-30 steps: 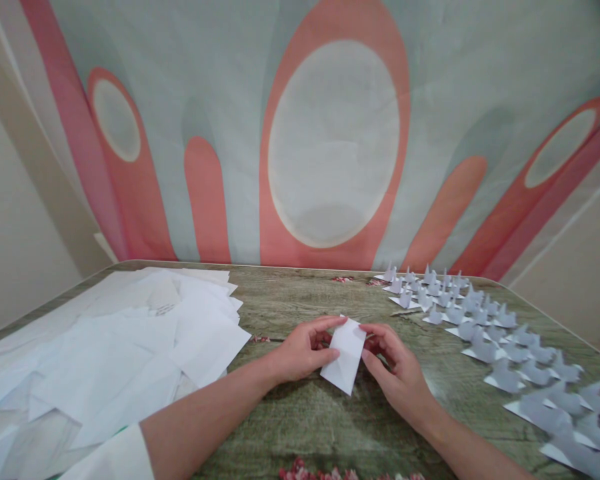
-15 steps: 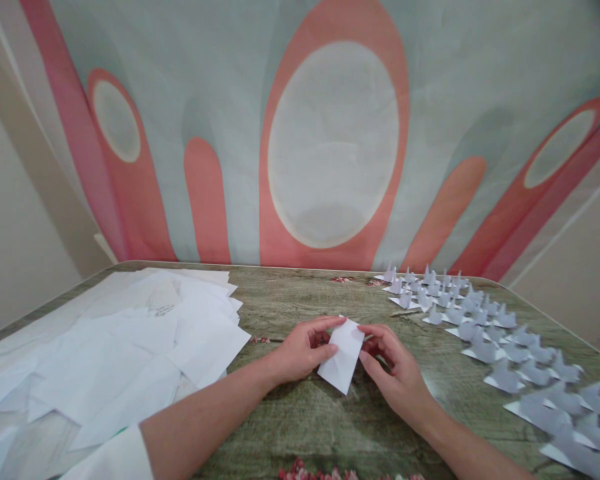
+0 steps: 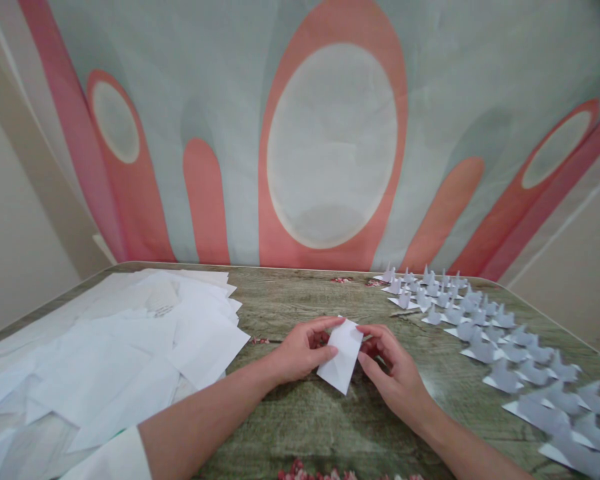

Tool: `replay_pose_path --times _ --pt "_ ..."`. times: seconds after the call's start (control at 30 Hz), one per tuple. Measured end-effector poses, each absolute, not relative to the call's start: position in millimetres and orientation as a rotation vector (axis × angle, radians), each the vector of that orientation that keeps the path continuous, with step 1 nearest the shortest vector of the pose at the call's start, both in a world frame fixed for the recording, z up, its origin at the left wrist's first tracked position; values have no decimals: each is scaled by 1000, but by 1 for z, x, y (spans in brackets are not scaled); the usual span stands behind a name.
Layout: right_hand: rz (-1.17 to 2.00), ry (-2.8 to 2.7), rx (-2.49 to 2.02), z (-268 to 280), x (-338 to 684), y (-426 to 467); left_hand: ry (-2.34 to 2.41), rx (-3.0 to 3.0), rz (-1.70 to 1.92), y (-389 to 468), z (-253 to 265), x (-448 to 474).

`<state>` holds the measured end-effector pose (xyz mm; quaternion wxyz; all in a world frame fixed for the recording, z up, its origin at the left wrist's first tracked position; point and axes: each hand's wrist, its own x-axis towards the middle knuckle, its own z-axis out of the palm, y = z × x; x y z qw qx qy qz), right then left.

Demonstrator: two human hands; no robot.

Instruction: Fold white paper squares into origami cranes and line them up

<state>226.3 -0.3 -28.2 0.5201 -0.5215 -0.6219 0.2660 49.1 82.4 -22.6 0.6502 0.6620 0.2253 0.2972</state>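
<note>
A small folded piece of white paper is held tilted just above the middle of the table. My left hand pinches its left side, thumb on the front face and fingers along the top edge. At the right side, my right hand has its index fingertip on the upper corner and its thumb by the edge, the other fingers curled behind. The back of the paper is hidden from me. Rows of folded white paper cranes stand to the right of my right hand.
A wide spread of loose white paper sheets covers the left of the wood-patterned table. Red flower prints show at its near edge. Behind the table hangs a grey-green and coral backdrop.
</note>
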Motion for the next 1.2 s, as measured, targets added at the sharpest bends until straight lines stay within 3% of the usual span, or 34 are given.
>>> replay_pose_path --times 1.2 --pt "594 -1492 -1275 -33 229 3 579 1331 595 81 -10 47"
